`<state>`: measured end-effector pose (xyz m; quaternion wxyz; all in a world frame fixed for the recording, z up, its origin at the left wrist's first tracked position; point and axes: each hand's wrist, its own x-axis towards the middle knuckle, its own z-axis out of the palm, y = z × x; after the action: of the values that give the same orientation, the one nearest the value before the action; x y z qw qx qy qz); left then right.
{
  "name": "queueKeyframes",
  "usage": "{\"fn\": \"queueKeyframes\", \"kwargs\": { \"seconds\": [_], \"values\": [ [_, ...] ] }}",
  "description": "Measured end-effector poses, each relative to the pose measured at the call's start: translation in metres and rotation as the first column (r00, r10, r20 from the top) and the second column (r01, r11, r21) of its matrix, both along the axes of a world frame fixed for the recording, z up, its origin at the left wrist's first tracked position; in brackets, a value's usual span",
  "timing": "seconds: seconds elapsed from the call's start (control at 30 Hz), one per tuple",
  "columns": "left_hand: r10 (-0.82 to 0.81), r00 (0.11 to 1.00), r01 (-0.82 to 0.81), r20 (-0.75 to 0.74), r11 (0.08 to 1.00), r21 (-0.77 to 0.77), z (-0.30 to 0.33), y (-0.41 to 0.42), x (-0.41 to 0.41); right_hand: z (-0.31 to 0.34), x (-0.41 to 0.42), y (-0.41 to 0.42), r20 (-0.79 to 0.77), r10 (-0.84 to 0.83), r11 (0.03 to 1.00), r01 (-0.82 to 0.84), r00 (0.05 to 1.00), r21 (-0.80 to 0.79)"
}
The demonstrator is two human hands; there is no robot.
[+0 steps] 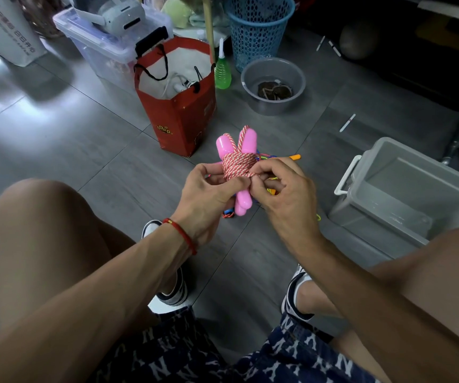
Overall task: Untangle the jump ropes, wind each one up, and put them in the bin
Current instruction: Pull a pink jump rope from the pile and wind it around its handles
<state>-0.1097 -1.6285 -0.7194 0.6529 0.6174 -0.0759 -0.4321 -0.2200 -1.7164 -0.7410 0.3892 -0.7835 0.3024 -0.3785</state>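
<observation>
A jump rope with pink handles [246,142] is held above the floor, its red-and-white cord [238,164] wound tightly round both handles. My left hand [209,194] grips the bundle from the left, thumb against the coils. My right hand [281,189] pinches the cord's end at the right side of the coils. Behind my hands, partly hidden, a second rope of multicoloured cord with an orange handle [294,157] lies on the floor. The grey plastic bin [405,189] with a white handle stands open at the right.
A red paper bag [178,117] stands ahead on the grey tile floor. Beyond it are a grey basin [273,87], a green bottle [222,73], a blue mesh basket [258,29] and a clear storage box [106,48]. My knees and shoes frame the near floor.
</observation>
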Motion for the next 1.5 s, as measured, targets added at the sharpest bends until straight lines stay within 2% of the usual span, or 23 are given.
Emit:
{"fn": "queueKeyframes", "kwargs": {
  "seconds": [0.1, 0.33, 0.63, 0.83, 0.93, 1.13, 1.23, 1.37, 1.5],
  "values": [
    [-0.016, 0.999, 0.016, -0.03, 1.0, -0.019, 0.0, 0.001, 0.0, 0.0, -0.002, 0.001, 0.034, 0.013, 0.994, -0.016, 0.999, 0.109],
    [0.009, 1.0, -0.009, -0.022, 1.0, -0.029, -0.004, 0.0, -0.005, 0.001, -0.002, 0.007, 0.055, -0.117, 0.951, 0.096, 0.992, 0.293],
    [0.061, 0.992, -0.062, 0.111, 0.998, 0.001, -0.011, -0.002, -0.001, -0.003, 0.001, 0.003, 0.055, -0.075, 0.934, 0.05, 0.996, 0.354],
    [0.06, 0.993, -0.058, 0.099, 0.998, -0.024, -0.01, -0.003, 0.0, 0.002, 0.002, 0.001, 0.085, -0.003, 0.948, -0.024, 0.996, 0.316],
    [0.02, 0.996, -0.017, 0.087, 0.999, -0.043, -0.007, -0.001, 0.005, 0.005, 0.001, -0.005, 0.039, 0.074, 0.959, -0.082, 0.996, 0.27],
    [-0.056, 0.982, 0.063, 0.179, 0.997, -0.035, -0.008, 0.002, 0.014, 0.005, 0.0, -0.012, -0.028, 0.111, 0.968, -0.102, 0.993, 0.229],
    [-0.166, 0.952, 0.177, 0.256, 0.984, -0.021, -0.007, 0.002, 0.016, 0.003, 0.0, -0.011, -0.011, 0.108, 0.957, -0.101, 0.994, 0.272],
    [-0.224, 0.923, 0.235, 0.313, 0.972, 0.003, -0.009, 0.004, 0.017, 0.006, -0.004, -0.018, -0.033, 0.21, 0.936, -0.192, 0.977, 0.294],
    [-0.229, 0.894, 0.241, 0.385, 0.97, 0.016, -0.012, 0.004, 0.015, 0.009, -0.008, -0.02, -0.104, 0.273, 0.955, -0.256, 0.957, 0.149]
  ]
}}
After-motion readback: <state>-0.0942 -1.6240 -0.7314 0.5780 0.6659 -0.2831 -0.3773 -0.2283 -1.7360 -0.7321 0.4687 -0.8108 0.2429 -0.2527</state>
